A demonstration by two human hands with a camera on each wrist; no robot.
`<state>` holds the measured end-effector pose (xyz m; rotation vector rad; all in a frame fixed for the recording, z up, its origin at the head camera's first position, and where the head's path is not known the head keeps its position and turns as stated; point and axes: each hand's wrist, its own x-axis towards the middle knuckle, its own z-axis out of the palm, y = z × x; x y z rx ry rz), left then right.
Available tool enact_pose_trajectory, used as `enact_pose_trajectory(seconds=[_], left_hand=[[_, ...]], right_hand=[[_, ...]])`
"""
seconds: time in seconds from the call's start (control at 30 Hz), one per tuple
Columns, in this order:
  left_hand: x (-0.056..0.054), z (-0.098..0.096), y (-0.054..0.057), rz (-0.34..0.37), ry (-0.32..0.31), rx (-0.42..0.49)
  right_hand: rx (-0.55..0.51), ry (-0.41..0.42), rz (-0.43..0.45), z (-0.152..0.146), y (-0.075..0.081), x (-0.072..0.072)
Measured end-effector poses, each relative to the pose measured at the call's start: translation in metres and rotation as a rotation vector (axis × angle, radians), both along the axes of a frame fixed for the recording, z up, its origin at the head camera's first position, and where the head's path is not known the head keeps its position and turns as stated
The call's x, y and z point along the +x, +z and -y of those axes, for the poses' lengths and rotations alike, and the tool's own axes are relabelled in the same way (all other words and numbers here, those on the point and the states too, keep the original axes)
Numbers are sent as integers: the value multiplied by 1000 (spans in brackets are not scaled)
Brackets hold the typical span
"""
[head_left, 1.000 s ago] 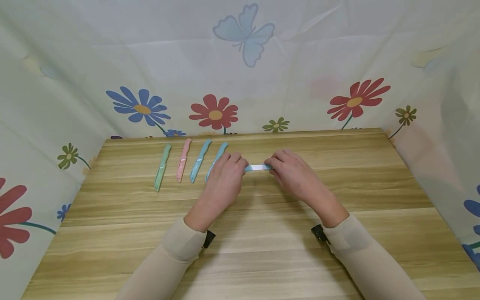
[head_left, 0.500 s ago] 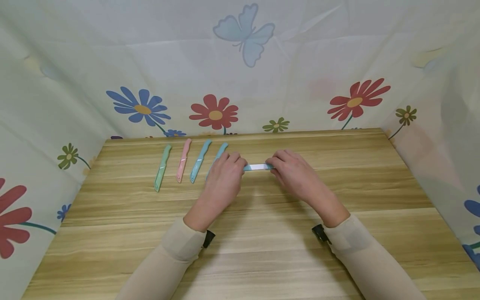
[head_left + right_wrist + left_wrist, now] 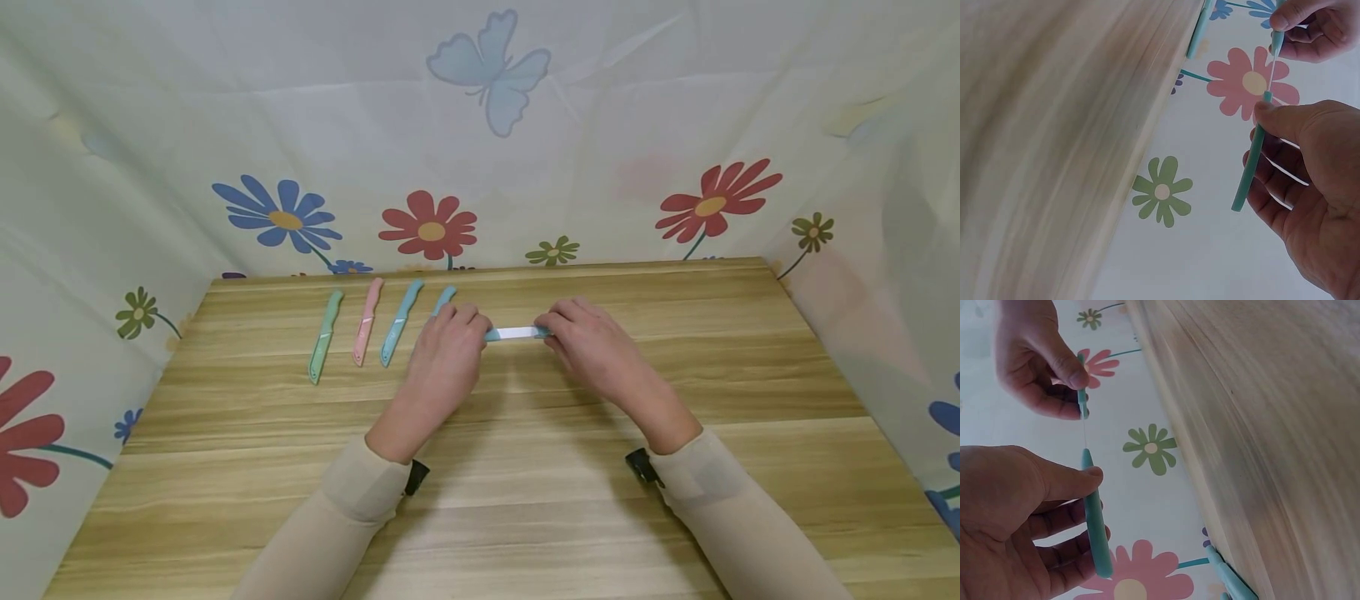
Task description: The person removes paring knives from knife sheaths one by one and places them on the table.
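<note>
A teal paring knife is held level between my two hands, its pale blade bare in the middle. My left hand pinches the thick rounded teal end between thumb and fingers. With thumb and fingers my right hand grips the slimmer teal end. In both wrist views the blade is a thin line between the teal parts, and the knife is raised above the tabletop. A blue knife lies partly hidden behind my left hand.
On the wooden table, left of my hands, lie a green knife, a pink knife and another blue knife, side by side in their covers. A flower-printed cloth surrounds the table's back and sides.
My hands have drawn slightly apart, the left going a little left and the right a little right. A bit more blade shows between the teal ends.
</note>
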<state>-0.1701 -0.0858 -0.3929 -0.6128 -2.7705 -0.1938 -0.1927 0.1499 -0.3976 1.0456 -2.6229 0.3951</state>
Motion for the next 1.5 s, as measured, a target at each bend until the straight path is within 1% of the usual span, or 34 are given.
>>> enact_pose_trajectory(seconds=[0.37, 0.57, 0.77, 0.97, 1.13, 1.3, 1.5], left_hand=[[-1, 1, 1, 21, 10, 2], [-1, 2, 1, 16, 18, 1], [-1, 3, 2, 13, 24, -3], [-1, 3, 4, 9, 39, -7], [-2, 3, 3, 21, 48, -5], [-2, 1, 2, 53, 67, 22], [-2, -2, 3, 97, 100, 70]], right_hand=[[3, -17, 16, -2, 2, 0], [-5, -28, 18, -3, 2, 0], [-12, -36, 38, -4, 1, -1], [-12, -60, 46, -6, 0, -3], [-22, -88, 66, -7, 2, -3], [-25, -126, 108, -9, 6, -4], [-48, -189, 207, -17, 9, -5]])
